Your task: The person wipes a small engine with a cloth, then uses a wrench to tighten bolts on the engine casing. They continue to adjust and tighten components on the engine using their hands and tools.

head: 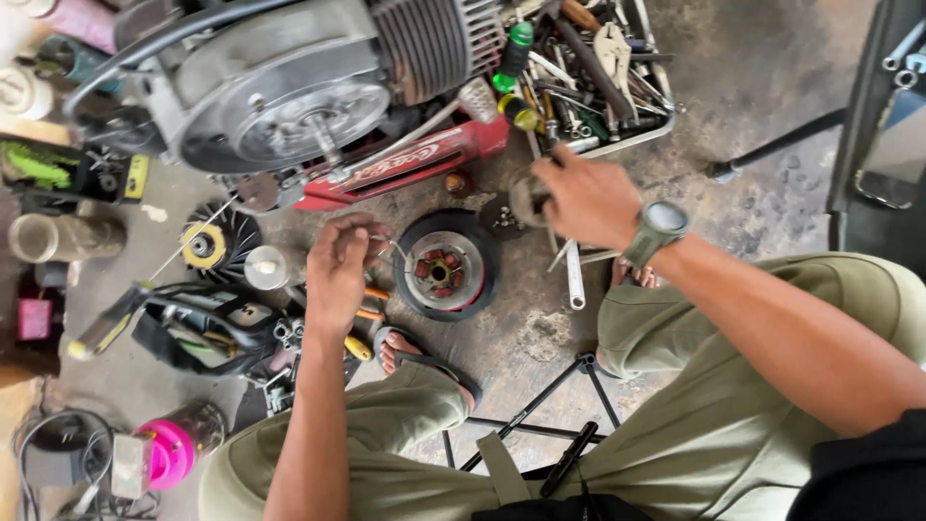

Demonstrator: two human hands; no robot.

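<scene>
Stained, perhaps oily concrete floor (772,58)

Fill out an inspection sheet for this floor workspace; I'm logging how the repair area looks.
Surface: stained grey concrete floor, dusty.
Job's things: round black flywheel disc with red coils on the floor between the feet; grey finned engine block above it.
Clutter: metal tray of mixed hand tools; black fan wheel with yellow centre; pink round container.
Grippers: left hand pinches a small thin metal part; right hand grips a small dark round part.
Cables: black cord coil, lower left.
Surroundings: black folding stool frame beneath the person.
</scene>
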